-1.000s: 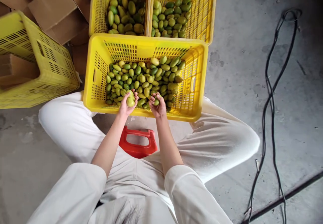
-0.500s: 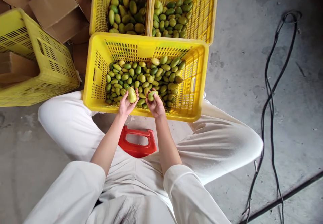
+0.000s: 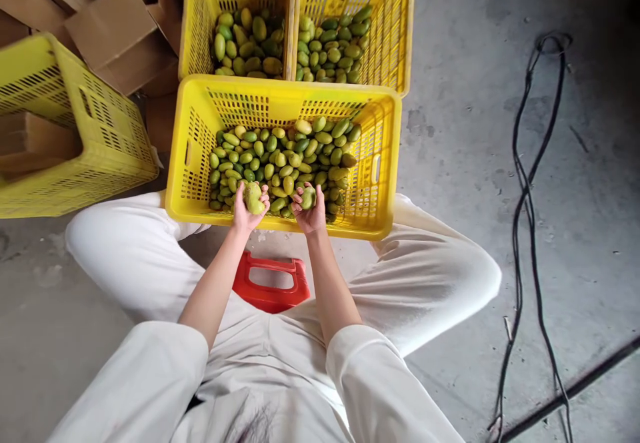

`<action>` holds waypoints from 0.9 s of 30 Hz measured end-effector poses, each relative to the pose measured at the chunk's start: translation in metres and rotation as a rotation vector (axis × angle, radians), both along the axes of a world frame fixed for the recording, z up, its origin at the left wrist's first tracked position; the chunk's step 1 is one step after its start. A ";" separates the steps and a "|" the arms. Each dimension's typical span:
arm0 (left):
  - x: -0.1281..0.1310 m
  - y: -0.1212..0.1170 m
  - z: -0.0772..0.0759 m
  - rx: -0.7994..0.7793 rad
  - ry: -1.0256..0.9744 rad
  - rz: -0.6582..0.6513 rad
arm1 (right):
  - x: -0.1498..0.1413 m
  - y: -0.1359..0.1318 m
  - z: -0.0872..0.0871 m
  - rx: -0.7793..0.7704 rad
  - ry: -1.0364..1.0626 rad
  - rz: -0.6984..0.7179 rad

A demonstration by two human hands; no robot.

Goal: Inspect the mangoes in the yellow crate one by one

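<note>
Closest in are the white pants (image 3: 425, 276), with the knees spread wide, and a red plastic thing (image 3: 267, 298) sits between the legs, just on the near side of the front basket (image 3: 350, 230). That yellow basket is the big one in the middle. Over its near side, the left hand (image 3: 243, 210) has its grip curled around a bent, light green fruit (image 3: 255, 198). Beside it, also over the near side of the front basket, the right hand (image 3: 315, 215) has its grip curled around a rounder green fruit (image 3: 308, 197). The two hands do not touch. The step looks like holding one fruit in each hand and looking them over. From here, a good move would need the fingers snug but soft, so no fruit gets squashed or dropped. Past the fingers, a heap of green and yellow fruits (image 3: 280, 160) lies inside the front basket. To its left is a yellow basket (image 3: 100, 143) with cardboard in it, and well off to its right are black cords (image 3: 525, 196) on the floor. Behind the front basket are two more baskets of fruit, the back left one (image 3: 193, 30) and the back right one (image 3: 390, 16). Brown boxes (image 3: 110, 36) lie behind and left of it.
</note>
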State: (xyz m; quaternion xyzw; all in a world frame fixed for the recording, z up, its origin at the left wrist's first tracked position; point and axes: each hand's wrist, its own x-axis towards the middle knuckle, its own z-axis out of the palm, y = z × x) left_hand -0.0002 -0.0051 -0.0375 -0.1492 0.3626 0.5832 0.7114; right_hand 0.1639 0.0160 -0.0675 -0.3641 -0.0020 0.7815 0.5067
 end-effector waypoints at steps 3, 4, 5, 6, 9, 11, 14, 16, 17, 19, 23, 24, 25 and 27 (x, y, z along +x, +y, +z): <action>-0.003 -0.002 -0.002 0.038 -0.019 -0.016 | 0.004 -0.003 0.002 -0.017 -0.010 -0.055; -0.003 -0.002 -0.003 0.046 -0.023 -0.014 | 0.005 -0.004 0.002 -0.017 -0.013 -0.068; -0.003 -0.003 -0.004 0.049 -0.021 -0.011 | 0.006 -0.004 0.002 -0.010 -0.013 -0.076; -0.003 -0.003 -0.005 0.045 -0.015 -0.008 | 0.006 -0.005 0.002 0.004 -0.010 -0.078; 0.000 -0.002 -0.008 0.010 0.020 0.016 | 0.005 -0.005 0.002 0.042 -0.002 -0.058; 0.001 -0.001 -0.010 -0.008 0.032 0.036 | 0.003 -0.005 0.002 0.048 -0.012 -0.009; 0.002 0.000 -0.012 0.007 0.022 0.013 | 0.001 -0.005 -0.002 0.034 -0.033 0.076; 0.003 0.000 -0.013 0.021 0.012 -0.028 | 0.000 -0.003 -0.006 0.007 -0.038 0.095; 0.003 0.000 -0.013 0.021 0.008 -0.044 | 0.000 -0.002 -0.009 -0.013 -0.038 0.094; 0.004 0.000 -0.012 0.007 0.005 -0.056 | 0.000 0.001 -0.013 -0.064 -0.038 0.067; 0.003 0.001 -0.008 -0.039 0.005 -0.035 | -0.001 0.008 -0.020 -0.203 -0.028 -0.038; 0.003 0.001 -0.006 -0.046 -0.001 -0.036 | -0.001 0.009 -0.021 -0.218 -0.021 -0.047; 0.002 0.001 -0.004 -0.048 -0.011 -0.043 | -0.001 0.009 -0.022 -0.215 -0.017 -0.044; 0.000 0.001 -0.001 -0.039 -0.034 -0.063 | -0.001 0.008 -0.022 -0.162 -0.017 -0.022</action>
